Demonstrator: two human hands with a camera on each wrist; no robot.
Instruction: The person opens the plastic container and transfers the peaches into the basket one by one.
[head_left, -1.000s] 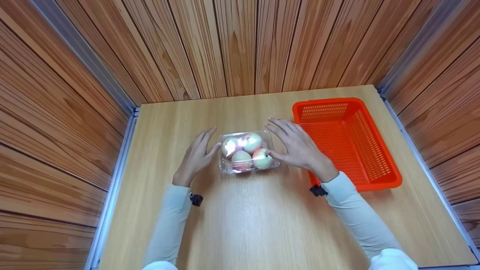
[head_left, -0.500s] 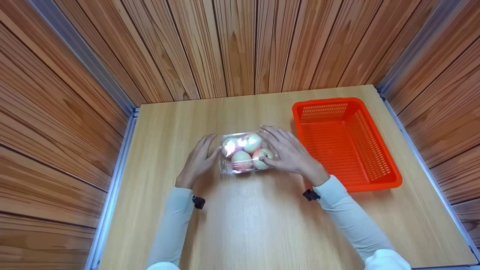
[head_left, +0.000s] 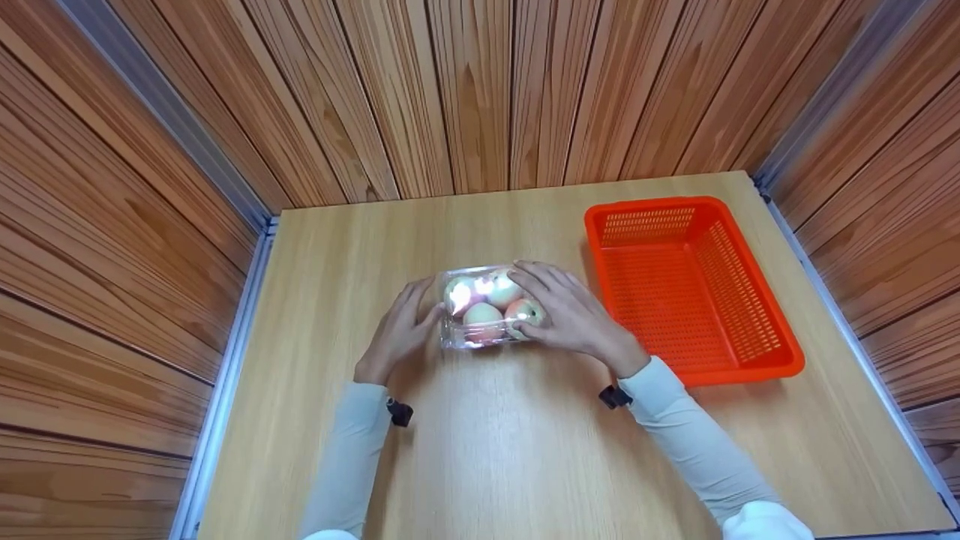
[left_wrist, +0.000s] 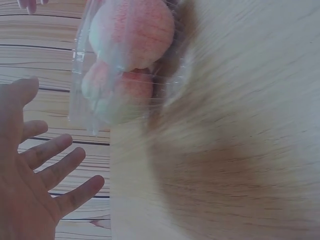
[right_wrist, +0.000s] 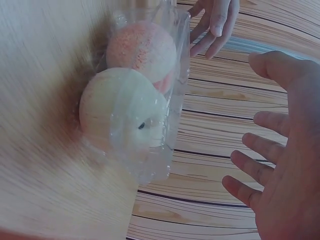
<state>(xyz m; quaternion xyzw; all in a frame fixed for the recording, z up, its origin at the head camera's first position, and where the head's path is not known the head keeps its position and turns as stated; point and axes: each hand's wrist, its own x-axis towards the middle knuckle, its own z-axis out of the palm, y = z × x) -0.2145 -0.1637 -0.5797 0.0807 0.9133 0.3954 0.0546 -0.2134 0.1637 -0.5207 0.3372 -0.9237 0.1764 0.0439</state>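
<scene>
As wrist views clarify, hands (left_wrist: 25,180) (right_wrist: 295,165) off box (right_wrist: 175,95)

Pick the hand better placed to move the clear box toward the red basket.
Probably the right hand: in the head view it overlaps the end of the clear box nearer the red basket. The left hand is beside the opposite end, farther from the basket.

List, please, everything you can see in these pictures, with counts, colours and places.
Plastic box: one, clear, mid-table between the hands
Round fruits: four, pale with pink blush, inside the box
Basket: one, red-orange, on the table's right
Table: one, light wood, beneath everything
Panels: several, brown wood-grain, around the table
Metal rails: several, silvery, along panel edges
Wrist devices: two, black, at the wrists
Sleeves: two, pale grey, on the forearms
Left hand: one, beside the box's left end
Right hand: one, at its right end
</scene>
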